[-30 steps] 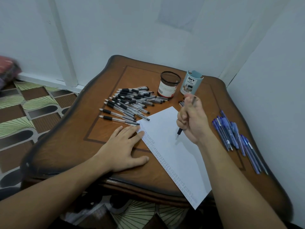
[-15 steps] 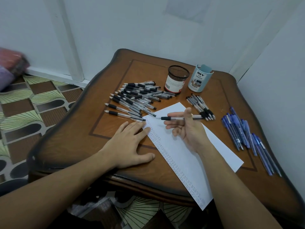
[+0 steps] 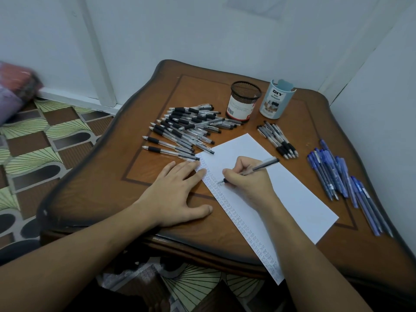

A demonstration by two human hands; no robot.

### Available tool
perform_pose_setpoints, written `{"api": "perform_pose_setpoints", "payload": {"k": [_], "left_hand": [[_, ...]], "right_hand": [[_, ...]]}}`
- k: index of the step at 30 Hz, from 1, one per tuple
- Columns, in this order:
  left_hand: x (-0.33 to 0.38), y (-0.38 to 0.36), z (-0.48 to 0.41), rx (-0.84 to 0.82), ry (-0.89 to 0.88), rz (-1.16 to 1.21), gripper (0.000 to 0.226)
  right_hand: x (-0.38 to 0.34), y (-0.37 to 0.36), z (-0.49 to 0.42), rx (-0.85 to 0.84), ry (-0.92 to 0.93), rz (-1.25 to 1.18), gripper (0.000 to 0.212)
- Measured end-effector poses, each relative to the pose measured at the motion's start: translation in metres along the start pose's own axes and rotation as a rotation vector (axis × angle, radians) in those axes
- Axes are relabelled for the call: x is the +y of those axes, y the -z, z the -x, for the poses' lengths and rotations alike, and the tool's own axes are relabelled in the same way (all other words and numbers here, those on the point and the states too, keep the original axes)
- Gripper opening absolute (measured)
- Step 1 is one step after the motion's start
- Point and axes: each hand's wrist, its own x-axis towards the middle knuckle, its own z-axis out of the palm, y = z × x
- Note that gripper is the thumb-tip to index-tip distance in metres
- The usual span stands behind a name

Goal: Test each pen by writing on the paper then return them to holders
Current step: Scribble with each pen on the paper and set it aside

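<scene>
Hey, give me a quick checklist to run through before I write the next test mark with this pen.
1. Grip: the right hand holds the pen in a writing grip: ok.
2. Aim: the pen's tip points at the paper, beside the column of marks: ok.
3. Steadying: the left hand lies flat, fingertips on the paper's edge: ok.
4. Ink flowing: cannot tell.
5. Return spot: the mesh holder and the blue holder stand upright: ok.
</scene>
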Motion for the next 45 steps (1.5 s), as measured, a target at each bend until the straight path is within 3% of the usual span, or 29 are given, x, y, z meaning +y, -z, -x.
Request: {"api": "perform_pose_setpoints", "payload": {"k": [5, 45], "left_hand": [[-0.0008, -0.0005, 0.0002, 0.009, -0.006, 0.003, 0.102], [0.0008, 0.0020, 0.0001, 0.010, -0.008, 0.006, 0.103]], "right_hand": [[0.0010, -0.0007, 0.0010, 0.046, 0.031, 0.123, 0.038], [-0.0016, -0.0006, 0.0028, 0.062, 0.077, 0.143, 0.036]]}}
